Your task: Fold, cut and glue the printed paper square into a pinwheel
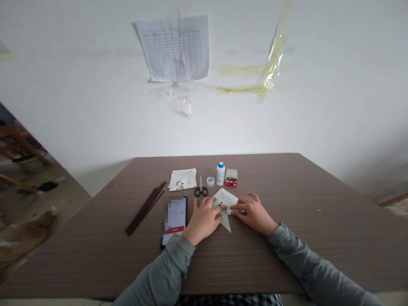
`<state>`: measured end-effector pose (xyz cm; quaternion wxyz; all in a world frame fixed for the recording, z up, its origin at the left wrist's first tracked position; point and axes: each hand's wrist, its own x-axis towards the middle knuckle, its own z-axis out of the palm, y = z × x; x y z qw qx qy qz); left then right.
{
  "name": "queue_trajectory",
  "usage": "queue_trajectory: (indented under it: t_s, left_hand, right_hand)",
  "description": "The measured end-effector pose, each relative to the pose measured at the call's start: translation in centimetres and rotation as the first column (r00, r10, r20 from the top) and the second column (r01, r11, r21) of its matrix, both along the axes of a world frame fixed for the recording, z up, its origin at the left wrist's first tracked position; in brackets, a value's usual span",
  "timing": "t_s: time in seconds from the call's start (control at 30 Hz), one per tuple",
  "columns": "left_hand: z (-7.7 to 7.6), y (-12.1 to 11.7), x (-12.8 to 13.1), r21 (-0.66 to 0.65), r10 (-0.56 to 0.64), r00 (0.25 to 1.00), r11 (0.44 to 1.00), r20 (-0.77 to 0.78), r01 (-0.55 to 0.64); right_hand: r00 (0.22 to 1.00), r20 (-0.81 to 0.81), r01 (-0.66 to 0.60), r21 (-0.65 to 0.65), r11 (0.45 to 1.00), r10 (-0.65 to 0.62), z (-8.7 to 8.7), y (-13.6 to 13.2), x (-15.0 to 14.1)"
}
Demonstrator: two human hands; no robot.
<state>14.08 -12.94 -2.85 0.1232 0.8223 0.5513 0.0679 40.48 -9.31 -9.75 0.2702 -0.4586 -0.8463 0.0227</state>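
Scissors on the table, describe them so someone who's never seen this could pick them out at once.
On the brown wood-grain table, look just beyond the person's left hand. The scissors lie between a stack of printed papers and a small round translucent lid, blades pointing toward the wall. Only they have black finger loops.

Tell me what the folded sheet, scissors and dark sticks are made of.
The sheet looks like thin printed paper, sharply creased. The scissors: probably shiny steel blades and black plastic handles. The sticks: dull dark wood or bamboo, unclear which.
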Motion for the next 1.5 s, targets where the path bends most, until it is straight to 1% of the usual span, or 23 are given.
queue_trajectory:
  t_s: [0.23, 0.37, 0.57, 0.7, 0.9, 1.03, 1.37, 1.5]
  left_hand:
    - [-0.2, 0.0, -0.2, 0.019, -0.01, 1.0, 1.0, 0.005, 0.01]
    - [-0.1, 0.1, 0.0, -0.013, 0.002, 1.0, 1.0, 0.002, -0.002]
    - [0.1, -0.1, 0.1, -0.014, 0.007, 1.0, 1.0, 0.007, -0.006]
    - [0.2, -0.1, 0.0, -0.003, -0.001, 1.0, 1.0, 0.008, 0.001]
    - [-0.4, 0.1, -0.2, 0.031, -0.018, 1.0, 0.999, 0.023, 0.017]
    - [-0.4, 0.0, -0.3, 0.017, -0.026, 1.0, 1.0, 0.003, 0.026]
    - [0.4, -0.1, 0.1, -0.032, 0.022, 1.0, 0.999, 0.019, -0.022]
    - [0.4, -0.2, 0.1, -0.043, 0.031, 1.0, 0.999, 0.002, -0.031]
  right_hand:
    - [1.0, 0.011, 0.005, -0.003, 1.0, -0.005, 0.2, -0.1, -0.1]
    - [0.999, 0.021, 0.027, -0.013, 1.0, -0.027, 0.5, -0.3, -0.3]
    - [0.998, 0.061, 0.016, -0.079, 0.997, -0.011, 0.7, -0.2, -0.1]
    - [0.997, 0.075, 0.019, -0.099, 0.995, -0.012, 0.8, -0.3, -0.2]
    - [0.994, 0.099, 0.048, -0.133, 0.99, -0.035, 1.4, -0.7, -0.6]
    - [0.994, 0.102, 0.047, -0.142, 0.989, -0.033, 1.6, -0.8, -0.7]
    - [0.999, 0.052, 0.02, -0.121, 0.992, -0.014, 1.1, -0.5, -0.4]
    - [0.999, 0.045, 0.003, -0.107, 0.994, 0.002, 0.7, -0.4, -0.3]
